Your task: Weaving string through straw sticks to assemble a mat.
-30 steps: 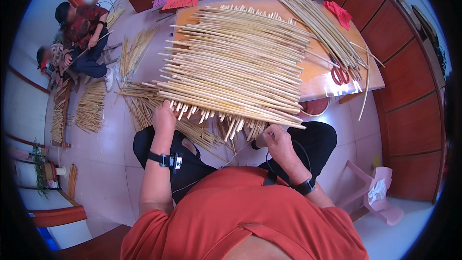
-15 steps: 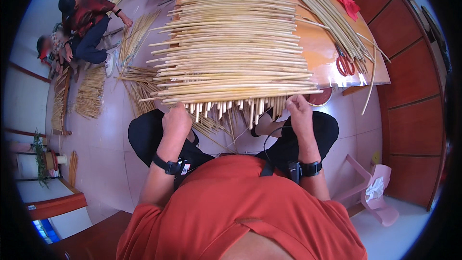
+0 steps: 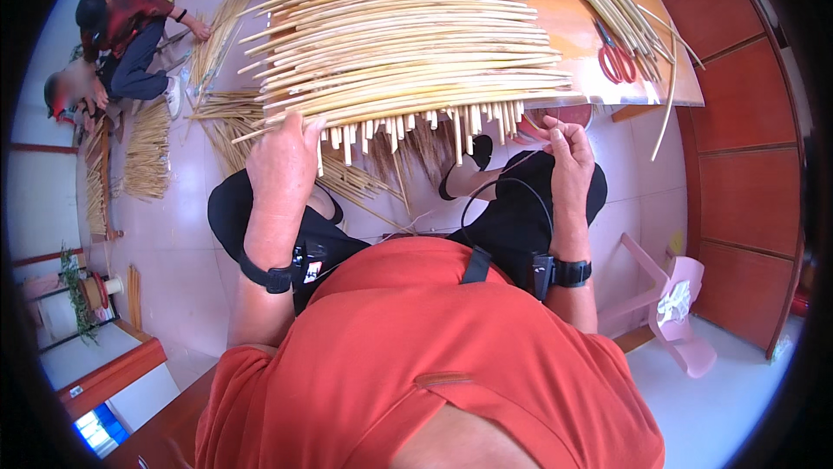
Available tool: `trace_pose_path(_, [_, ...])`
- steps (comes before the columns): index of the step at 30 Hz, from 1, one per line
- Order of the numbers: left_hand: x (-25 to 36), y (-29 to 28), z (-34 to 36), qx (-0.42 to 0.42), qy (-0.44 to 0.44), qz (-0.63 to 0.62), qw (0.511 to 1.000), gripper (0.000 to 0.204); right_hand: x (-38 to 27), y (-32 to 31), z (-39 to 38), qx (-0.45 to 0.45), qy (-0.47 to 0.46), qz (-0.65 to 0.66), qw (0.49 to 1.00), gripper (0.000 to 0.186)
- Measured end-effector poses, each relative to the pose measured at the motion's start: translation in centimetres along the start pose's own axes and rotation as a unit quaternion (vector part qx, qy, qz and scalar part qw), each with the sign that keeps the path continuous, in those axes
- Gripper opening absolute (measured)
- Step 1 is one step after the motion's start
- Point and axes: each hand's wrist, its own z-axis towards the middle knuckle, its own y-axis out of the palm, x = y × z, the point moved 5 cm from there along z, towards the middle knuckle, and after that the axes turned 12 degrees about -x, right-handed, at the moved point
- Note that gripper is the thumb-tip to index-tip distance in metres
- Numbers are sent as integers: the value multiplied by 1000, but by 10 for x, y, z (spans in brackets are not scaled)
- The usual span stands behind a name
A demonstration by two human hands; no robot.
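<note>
A mat of pale straw-coloured stalks [image 3: 399,44], laid side by side across an orange table, reaches the near edge. Other stalk ends [image 3: 382,129] stick out toward me beneath it. At the mat's near left corner, my left hand [image 3: 282,161] is closed around the nearest stalk, thumb toward me. My right hand [image 3: 568,152] is raised just off the near right corner, thumb and fingers pinched together and apart from the mat. A fine pale line seems to run from it toward my lap; what the fingertips hold is too small to tell.
Red-handled scissors [image 3: 616,63] and a loose bundle of stalks [image 3: 599,9] lie on the table's right. A reddish round basin [image 3: 555,122] shows under the edge. Stalk piles [image 3: 147,152] cover floor at left, near two seated people [image 3: 130,35]. A pink chair [image 3: 672,304] stands right.
The view has shifted, so the mat sits higher in the picture. My left hand now grips the near stalk's left end. My right hand has come away from the mat's right end.
</note>
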Motion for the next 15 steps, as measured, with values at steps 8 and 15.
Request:
trace_pose_path(8, [63,100,55,38,132,-2,991,66,-24,30,10,-53,-29,54,997,7])
trace_pose_path(15, [46,108,64,-69,98,78,990,77,-41,66,44,-47,-111,-53,991,3])
